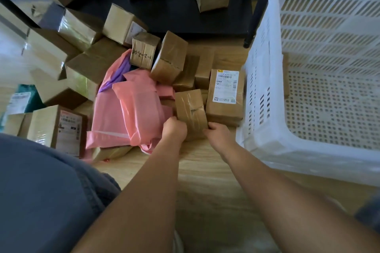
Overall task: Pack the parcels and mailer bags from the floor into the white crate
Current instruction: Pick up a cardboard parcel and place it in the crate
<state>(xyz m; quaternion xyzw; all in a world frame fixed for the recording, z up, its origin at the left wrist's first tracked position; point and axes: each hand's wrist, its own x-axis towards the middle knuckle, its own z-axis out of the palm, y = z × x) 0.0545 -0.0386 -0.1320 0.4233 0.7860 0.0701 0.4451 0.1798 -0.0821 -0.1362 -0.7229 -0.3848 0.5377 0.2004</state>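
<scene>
A small brown taped parcel stands on the wooden floor in the middle of the view. My left hand grips its left lower side and my right hand grips its right lower side. Just right of it lies a labelled brown parcel, against the white crate. The crate stands at the right and I see nothing inside it. Pink mailer bags and a purple one lie left of the held parcel. Several more brown parcels are piled behind.
A black shelf leg stands behind the crate's left corner, with a dark low shelf bearing more boxes. Larger boxes and a teal bag lie at the left. My knee in blue cloth fills the lower left. Bare floor lies under my arms.
</scene>
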